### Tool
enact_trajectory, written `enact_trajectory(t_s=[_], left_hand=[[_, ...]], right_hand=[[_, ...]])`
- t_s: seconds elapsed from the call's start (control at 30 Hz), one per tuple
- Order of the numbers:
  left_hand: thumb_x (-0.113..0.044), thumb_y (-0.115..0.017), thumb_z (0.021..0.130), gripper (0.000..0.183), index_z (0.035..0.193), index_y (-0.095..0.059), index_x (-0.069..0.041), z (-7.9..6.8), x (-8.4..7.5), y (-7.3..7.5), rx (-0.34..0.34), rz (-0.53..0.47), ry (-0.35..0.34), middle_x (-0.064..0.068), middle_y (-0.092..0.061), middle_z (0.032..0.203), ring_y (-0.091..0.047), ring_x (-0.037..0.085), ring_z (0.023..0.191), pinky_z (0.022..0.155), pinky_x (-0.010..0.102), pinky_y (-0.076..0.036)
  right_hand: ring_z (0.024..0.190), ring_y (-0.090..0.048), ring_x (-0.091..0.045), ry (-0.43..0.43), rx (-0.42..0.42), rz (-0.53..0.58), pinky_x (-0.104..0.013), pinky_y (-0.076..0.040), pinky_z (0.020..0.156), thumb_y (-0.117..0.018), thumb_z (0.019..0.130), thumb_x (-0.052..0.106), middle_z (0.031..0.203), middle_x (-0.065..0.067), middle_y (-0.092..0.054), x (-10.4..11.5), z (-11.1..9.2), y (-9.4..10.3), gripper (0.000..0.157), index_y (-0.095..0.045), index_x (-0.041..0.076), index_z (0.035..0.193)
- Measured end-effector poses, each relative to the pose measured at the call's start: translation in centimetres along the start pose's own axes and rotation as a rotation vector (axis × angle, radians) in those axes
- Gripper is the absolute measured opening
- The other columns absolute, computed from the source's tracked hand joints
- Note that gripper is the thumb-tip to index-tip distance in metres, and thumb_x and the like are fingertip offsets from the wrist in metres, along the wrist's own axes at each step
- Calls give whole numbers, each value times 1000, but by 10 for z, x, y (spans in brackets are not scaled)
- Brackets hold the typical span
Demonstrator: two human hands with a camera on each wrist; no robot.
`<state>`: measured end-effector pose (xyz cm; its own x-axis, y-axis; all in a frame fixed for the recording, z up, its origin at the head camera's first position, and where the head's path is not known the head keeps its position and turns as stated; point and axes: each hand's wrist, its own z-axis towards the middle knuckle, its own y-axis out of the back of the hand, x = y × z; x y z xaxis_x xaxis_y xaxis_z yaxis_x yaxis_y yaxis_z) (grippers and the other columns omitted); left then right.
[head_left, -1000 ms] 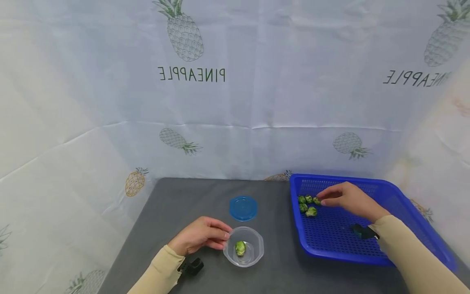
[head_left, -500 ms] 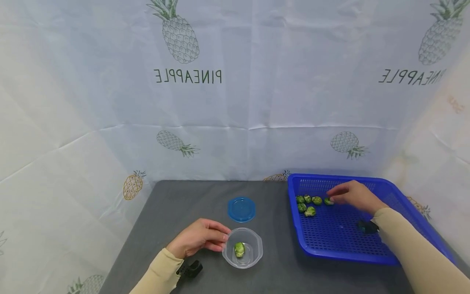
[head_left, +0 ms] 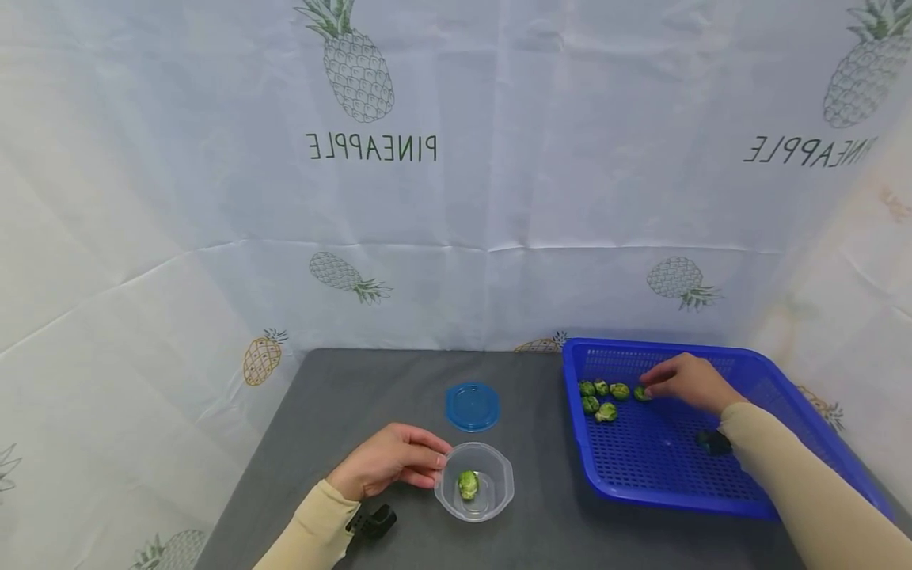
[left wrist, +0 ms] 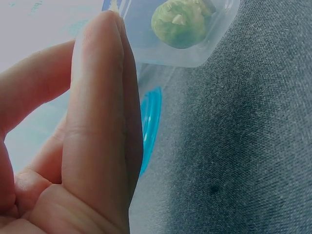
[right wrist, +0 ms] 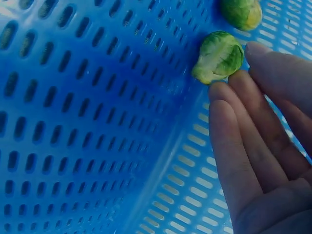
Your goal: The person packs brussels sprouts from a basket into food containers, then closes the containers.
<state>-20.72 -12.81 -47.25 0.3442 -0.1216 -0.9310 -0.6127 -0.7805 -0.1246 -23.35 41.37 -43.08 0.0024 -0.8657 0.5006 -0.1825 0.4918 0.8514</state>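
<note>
A Brussels sprout (head_left: 468,484) lies inside a clear plastic container (head_left: 495,511) on the grey table. My left hand (head_left: 392,461) pinches the container's left rim between thumb and fingers; the left wrist view shows the fingertips at its wall. Inside the blue basket (head_left: 586,455), my right hand (head_left: 689,384) has thumb and fingertips round another Brussels sprout (right wrist: 220,57), near the basket's back wall. Several more Brussels sprouts (head_left: 606,412) sit in the basket's left corner, left of that hand.
A blue lid (head_left: 473,407) lies flat on the table (head_left: 370,396) behind the container. Behind everything hangs a pale cloth (head_left: 456,293) printed with pineapples, reaching down to the table's back edge.
My right hand has shifted slightly right along the basket, and a Brussels sprout now shows at its fingertips, apart from the others. My left hand and the container have stayed put.
</note>
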Motion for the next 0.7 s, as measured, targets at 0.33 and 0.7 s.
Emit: enact_trajectory(t_s=[0.33, 0.7], left_hand=[[-9, -78, 98, 35, 128, -75, 6, 1, -1, 0, 3, 9, 4, 7, -81, 97, -79, 11, 79, 77, 28, -70], [-9, -78, 97, 35, 129, -75, 6, -1, 0, 0, 5, 8, 2, 8, -81, 96, -79, 11, 80, 76, 28, -70]], right_hand=[[107, -74, -44, 1, -17, -28, -62, -63, 89, -80, 96, 15, 115, -20, -80, 1, -1, -3, 20, -85, 6, 113], [103, -76, -38, 24, 1, -16, -58, -65, 87, -83, 92, 13, 115, -17, -81, -1, 1, -4, 26, -83, 3, 116]])
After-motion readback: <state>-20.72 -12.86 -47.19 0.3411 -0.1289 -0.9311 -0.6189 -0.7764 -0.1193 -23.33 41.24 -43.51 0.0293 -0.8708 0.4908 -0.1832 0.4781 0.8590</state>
